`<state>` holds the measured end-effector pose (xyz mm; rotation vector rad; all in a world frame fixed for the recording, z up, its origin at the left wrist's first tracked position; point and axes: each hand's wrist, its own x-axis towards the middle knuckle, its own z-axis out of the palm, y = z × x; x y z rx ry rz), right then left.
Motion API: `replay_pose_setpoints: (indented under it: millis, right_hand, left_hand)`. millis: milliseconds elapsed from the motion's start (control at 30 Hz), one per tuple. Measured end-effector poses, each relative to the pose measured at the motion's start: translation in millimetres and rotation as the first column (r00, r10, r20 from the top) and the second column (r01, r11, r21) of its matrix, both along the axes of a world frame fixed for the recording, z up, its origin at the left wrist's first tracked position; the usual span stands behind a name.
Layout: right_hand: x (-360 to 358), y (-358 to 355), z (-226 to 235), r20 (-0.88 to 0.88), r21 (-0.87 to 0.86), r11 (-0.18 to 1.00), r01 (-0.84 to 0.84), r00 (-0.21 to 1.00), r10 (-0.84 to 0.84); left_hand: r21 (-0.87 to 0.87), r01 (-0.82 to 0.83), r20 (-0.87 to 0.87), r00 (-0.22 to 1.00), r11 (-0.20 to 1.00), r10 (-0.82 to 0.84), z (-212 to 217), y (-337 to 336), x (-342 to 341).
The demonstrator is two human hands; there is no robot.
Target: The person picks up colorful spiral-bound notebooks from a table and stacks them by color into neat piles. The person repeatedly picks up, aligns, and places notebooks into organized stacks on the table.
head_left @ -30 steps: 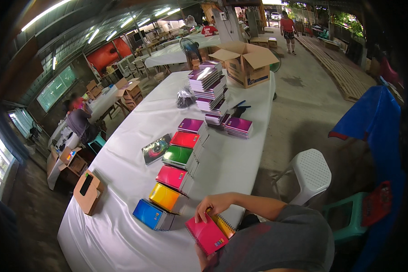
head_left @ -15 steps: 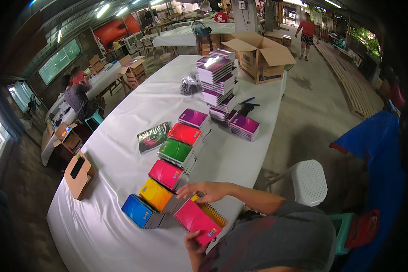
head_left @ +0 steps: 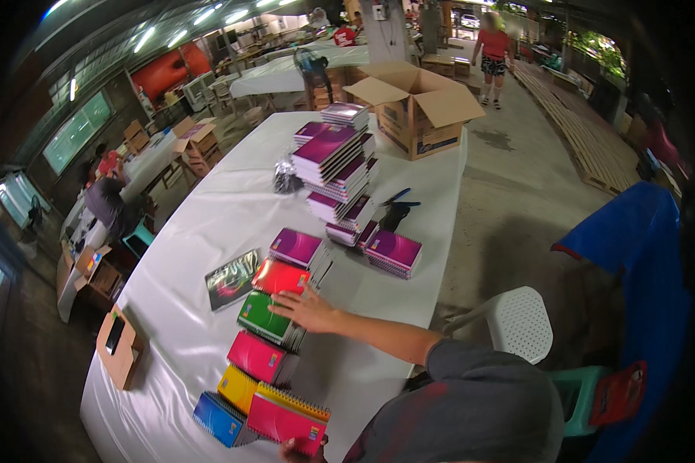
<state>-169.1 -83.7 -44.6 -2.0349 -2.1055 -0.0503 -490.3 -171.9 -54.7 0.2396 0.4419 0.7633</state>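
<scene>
At the lower edge my left hand [head_left: 305,449] holds a pink spiral notebook [head_left: 284,420] with a yellow one [head_left: 293,397] behind it, its wire edge showing. My right hand [head_left: 305,309] reaches across with spread fingers to the green notebook stack [head_left: 262,315], fingertips at its upper right corner. The stacks form a row: blue [head_left: 216,417], yellow [head_left: 237,387], pink [head_left: 255,355], green, red [head_left: 280,274] and purple [head_left: 295,245]. The held notebooks overlap the blue and yellow stacks in view.
Tall purple notebook piles [head_left: 332,150] stand farther up the white-covered table [head_left: 162,339], beside a smaller stack [head_left: 394,251], blue-handled pliers [head_left: 398,199] and an open carton [head_left: 432,116]. A dark booklet [head_left: 232,279] lies left. A white stool [head_left: 521,324] stands right; a person [head_left: 493,58] is beyond.
My right hand has left the held notebooks and moved up the row to the green stack. My left hand has brought the pink and yellow notebooks lower and leftward. The view has shifted.
</scene>
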Motion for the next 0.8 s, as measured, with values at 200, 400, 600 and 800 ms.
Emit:
replay_pose_setpoints:
  millis: [200, 400, 600, 800]
  right_hand:
    - [-8.1, 11.2, -9.3, 0.148, 0.093, 0.996, -0.003, 0.989, -0.01]
    - [-10.1, 26.5, -9.9, 0.219, 0.087, 0.996, -0.02, 0.976, 0.0]
    - [-10.2, 18.3, 8.8, 0.038, 0.005, 0.99, -0.138, 0.99, 0.138]
    - [-14.6, 21.4, 0.6, 0.033, 0.007, 0.993, -0.115, 0.993, 0.115]
  left_hand:
    - [0.018, 0.057, -0.028, 0.998, 0.998, -0.056, -10.0, 16.2, 26.2]
    - [0.046, 0.205, 0.056, 0.977, 0.978, -0.207, -9.0, 26.0, 43.5]
    - [-0.21, 0.303, -0.024, 0.949, 0.929, -0.315, -55.4, 46.8, 39.5]
    - [0.023, 0.233, -0.208, 0.952, 0.972, -0.224, 14.5, 17.3, 81.0]
